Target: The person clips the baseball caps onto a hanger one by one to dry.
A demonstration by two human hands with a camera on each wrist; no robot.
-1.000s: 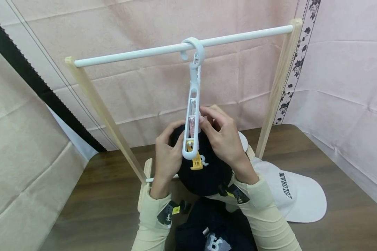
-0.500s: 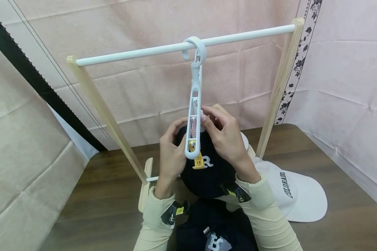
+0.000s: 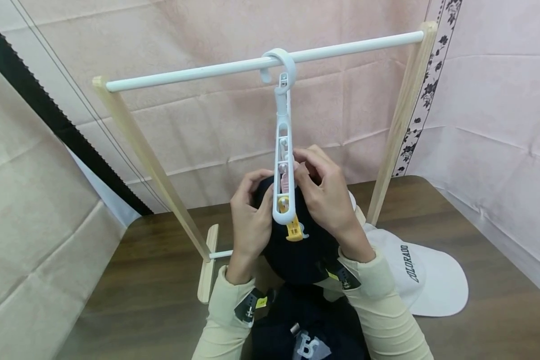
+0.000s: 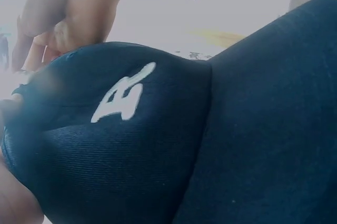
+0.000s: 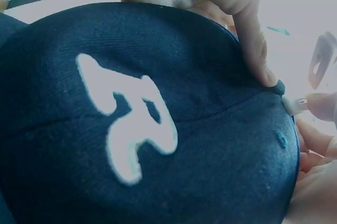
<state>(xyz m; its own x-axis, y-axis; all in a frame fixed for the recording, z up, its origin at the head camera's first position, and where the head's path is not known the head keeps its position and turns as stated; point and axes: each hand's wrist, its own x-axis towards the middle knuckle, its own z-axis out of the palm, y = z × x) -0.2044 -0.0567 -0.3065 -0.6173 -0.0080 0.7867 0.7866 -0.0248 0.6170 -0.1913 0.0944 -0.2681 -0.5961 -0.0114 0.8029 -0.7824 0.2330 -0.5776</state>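
My left hand [image 3: 251, 215] grips the crown of a dark navy baseball cap [image 3: 290, 262] with a white R, also in the left wrist view. On its other side, my right hand [image 3: 321, 192] is at the cap's top. The right wrist view shows its fingers pinching a small white clip [image 5: 294, 104] right at the cap's peak, beside my left thumb [image 5: 258, 58]. In front hangs a pale blue clip hanger [image 3: 282, 107], hooked on a rail. It carries a pink clip [image 3: 285, 182] and a yellow clip [image 3: 294, 232], which overlaps the cap in the head view.
A wooden-ended stand holds the white rail [image 3: 184, 76] over the brown table [image 3: 130, 305]. At right lies a white cap [image 3: 427, 277] lettered COLORADO. Another dark cap [image 3: 337, 320] lies at the front between the forearms. Pale cloth [image 3: 198, 130] surrounds the table.
The hanger's lower end and my left hand have shifted slightly right. My right hand has moved a little right too, staying at the top of the cap.
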